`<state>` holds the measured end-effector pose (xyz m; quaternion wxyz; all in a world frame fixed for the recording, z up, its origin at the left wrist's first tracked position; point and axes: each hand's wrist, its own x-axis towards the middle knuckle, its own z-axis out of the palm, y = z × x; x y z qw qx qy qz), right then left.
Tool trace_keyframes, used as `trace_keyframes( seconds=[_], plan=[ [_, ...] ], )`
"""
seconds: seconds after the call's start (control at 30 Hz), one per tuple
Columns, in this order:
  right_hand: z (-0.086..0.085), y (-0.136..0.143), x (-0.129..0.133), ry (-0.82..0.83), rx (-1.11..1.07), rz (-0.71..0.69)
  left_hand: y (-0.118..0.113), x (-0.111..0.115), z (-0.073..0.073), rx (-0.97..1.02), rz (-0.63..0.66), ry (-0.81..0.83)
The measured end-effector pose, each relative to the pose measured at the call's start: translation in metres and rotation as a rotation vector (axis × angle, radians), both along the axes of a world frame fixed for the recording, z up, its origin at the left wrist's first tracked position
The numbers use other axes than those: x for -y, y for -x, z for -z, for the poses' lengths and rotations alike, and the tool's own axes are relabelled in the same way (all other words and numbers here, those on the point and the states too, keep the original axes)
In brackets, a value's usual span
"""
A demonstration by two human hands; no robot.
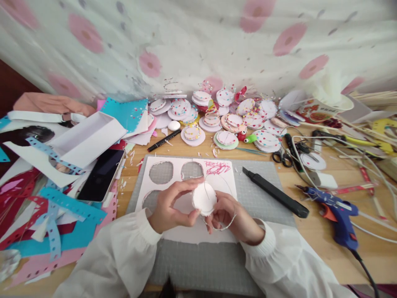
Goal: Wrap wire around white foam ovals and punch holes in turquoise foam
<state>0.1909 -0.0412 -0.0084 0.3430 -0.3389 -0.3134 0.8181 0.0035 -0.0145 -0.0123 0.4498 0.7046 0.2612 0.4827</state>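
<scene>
A small white paper disc [204, 199] is held up over the mat between both hands. My left hand [175, 203] grips its left edge, thumb below and fingers above. My right hand [228, 213] pinches the disc's right side, with a thin white twisted cord [231, 222] curling around its fingers. A fine strand also loops above the disc. Beneath lies a white sheet [214, 236] with round holes cut out and red scribbles at its top right. It rests on a grey cutting mat [198, 269].
A black utility knife [276, 194] lies on the mat's right. Beyond are a blue glue gun [333, 213], scissors [283, 158] and cables. Decorated paper discs [192, 134] line the back. A phone [101, 176], white box [89, 138] and coloured paper scraps [71, 205] crowd the left.
</scene>
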Motion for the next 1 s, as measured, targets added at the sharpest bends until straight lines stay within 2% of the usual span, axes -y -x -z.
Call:
trace_keyframes(
  seconds=[0.17, 0.4, 0.67, 0.9, 1.0],
  plan=[
    [-0.0032, -0.0002, -0.0002, 0.023, 0.037, -0.004, -0.0005, 0.0002, 0.0007, -0.027, 0.006, -0.038],
    [0.0016, -0.0005, 0.0006, 0.037, 0.118, -0.012, -0.0013, 0.0006, 0.0028, -0.07, 0.005, -0.101],
    [0.0004, 0.0012, -0.0001, 0.045, 0.169, 0.001, -0.0016, 0.0019, 0.0056, -0.085, 0.017, -0.102],
    [0.0019, 0.0026, 0.0009, 0.007, -0.044, 0.083, -0.0004, 0.0005, 0.0029, 0.006, -0.014, 0.067],
    [-0.0023, 0.0034, 0.0019, -0.027, -0.019, 0.064, -0.001, 0.0014, 0.002, 0.007, -0.015, 0.102]
  ],
)
